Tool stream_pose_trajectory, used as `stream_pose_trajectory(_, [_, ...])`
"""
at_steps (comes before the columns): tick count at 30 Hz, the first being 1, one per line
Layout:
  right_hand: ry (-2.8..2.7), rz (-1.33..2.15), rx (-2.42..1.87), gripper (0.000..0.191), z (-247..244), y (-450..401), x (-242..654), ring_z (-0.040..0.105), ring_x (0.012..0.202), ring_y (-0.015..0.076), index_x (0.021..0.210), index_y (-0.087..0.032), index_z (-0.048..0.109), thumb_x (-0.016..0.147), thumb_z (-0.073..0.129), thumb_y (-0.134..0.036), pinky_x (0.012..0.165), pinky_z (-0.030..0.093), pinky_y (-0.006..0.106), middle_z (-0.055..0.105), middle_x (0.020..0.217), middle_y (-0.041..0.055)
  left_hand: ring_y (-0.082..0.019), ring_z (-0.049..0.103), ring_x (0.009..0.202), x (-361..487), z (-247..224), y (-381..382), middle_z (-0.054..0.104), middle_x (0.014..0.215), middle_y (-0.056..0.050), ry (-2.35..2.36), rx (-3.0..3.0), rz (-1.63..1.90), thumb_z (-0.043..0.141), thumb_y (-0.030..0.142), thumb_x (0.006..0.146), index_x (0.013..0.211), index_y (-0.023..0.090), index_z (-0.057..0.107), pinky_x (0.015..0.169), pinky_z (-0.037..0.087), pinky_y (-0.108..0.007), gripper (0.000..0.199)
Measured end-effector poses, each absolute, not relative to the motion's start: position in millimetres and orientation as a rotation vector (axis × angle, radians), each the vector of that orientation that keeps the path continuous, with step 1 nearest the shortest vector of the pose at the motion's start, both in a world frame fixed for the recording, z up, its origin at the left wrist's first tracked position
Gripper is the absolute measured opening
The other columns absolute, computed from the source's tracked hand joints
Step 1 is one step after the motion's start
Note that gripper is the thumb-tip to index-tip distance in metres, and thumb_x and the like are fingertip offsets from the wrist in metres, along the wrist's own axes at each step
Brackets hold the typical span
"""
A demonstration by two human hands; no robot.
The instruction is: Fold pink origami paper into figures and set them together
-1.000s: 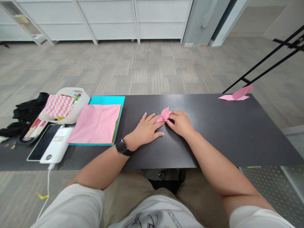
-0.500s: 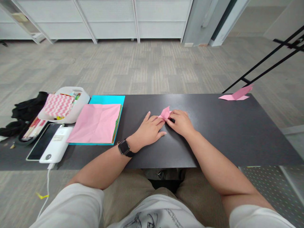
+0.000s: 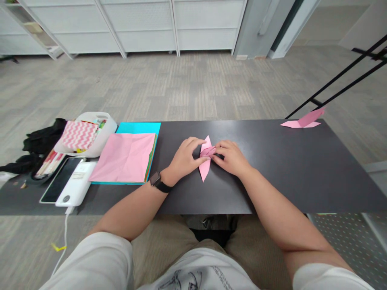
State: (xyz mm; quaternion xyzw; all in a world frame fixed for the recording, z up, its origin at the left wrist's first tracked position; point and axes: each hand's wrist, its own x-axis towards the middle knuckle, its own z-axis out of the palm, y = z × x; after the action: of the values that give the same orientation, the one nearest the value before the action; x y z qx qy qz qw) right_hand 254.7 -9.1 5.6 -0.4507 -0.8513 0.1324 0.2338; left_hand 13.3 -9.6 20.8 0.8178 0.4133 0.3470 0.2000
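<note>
A folded pink origami piece (image 3: 204,171) lies on the dark table, with pointed flaps toward and away from me and a raised fold in the middle. My right hand (image 3: 229,157) pinches its right side between thumb and fingers. From the left, my left hand (image 3: 185,156) reaches to the piece with thumb and fingers spread apart; their tips come up to its left edge, and I cannot tell how firmly they touch. A watch (image 3: 160,182) is on my left wrist.
Left of my hands lies a stack of coloured paper with a creased pink sheet (image 3: 127,157) on top. Beyond it are a white basket (image 3: 96,147), a phone (image 3: 57,181) and a white power bank (image 3: 76,183) with a cable. Another pink origami (image 3: 305,120) stands at the far right corner.
My left hand, flat beside the piece before, has lifted and spread its thumb from its fingers. The origami now shows its long flaps opened out toward and away from me.
</note>
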Motion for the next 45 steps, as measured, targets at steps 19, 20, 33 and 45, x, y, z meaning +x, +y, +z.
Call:
stream_pose_trajectory(19, [-2.388, 0.495, -1.043, 0.013, 13, -15, 252, 0.066, 0.106, 0.0259, 0.092, -0.027, 0.078, 0.098, 0.066, -0.028, 0.098, 0.045, 0.045, 0.074, 0.109, 0.0058, -0.018, 0.068, 0.085, 22, 16, -13, 0.076, 0.090, -0.003, 1.046, 1.678, 0.930, 0.077, 0.047, 0.092, 0.088, 0.019, 0.073, 0.081, 0.055, -0.030, 0.029])
stream_pose_trajectory(20, [-2.385, 0.502, -1.045, 0.014, 13, -15, 253, 0.066, 0.106, 0.0259, 0.093, -0.027, 0.078, 0.098, 0.066, -0.028, 0.098, 0.045, 0.045, 0.074, 0.109, 0.0058, -0.018, 0.069, 0.086, 22, 16, -12, 0.076, 0.090, -0.003, 1.044, 1.681, 0.924, 0.077, 0.047, 0.092, 0.089, 0.019, 0.074, 0.082, 0.055, -0.030, 0.028])
stream_pose_trajectory(33, [-1.942, 0.582, -1.091, 0.021, 17, -20, 254, 0.076, 0.098, 0.0237, 0.119, -0.027, 0.072, 0.101, 0.061, -0.032, 0.094, 0.060, 0.042, 0.080, 0.109, 0.0063, -0.017, 0.066, 0.081, 21, 17, -14, 0.076, 0.086, -0.001, 1.100, 1.851, 0.867, 0.077, 0.038, 0.091, 0.084, 0.020, 0.075, 0.080, 0.050, -0.029, 0.019])
stream_pose_trajectory(45, [-1.971, 0.554, -1.040, 0.010, 20, -23, 252, 0.075, 0.092, 0.0231, 0.107, -0.028, 0.067, 0.099, 0.062, -0.029, 0.089, 0.060, 0.041, 0.079, 0.101, 0.0053, -0.016, 0.066, 0.079, 21, 10, -13, 0.077, 0.087, 0.000, 1.099, 1.779, 0.792, 0.078, 0.037, 0.091, 0.090, 0.020, 0.078, 0.077, 0.050, -0.028, 0.018])
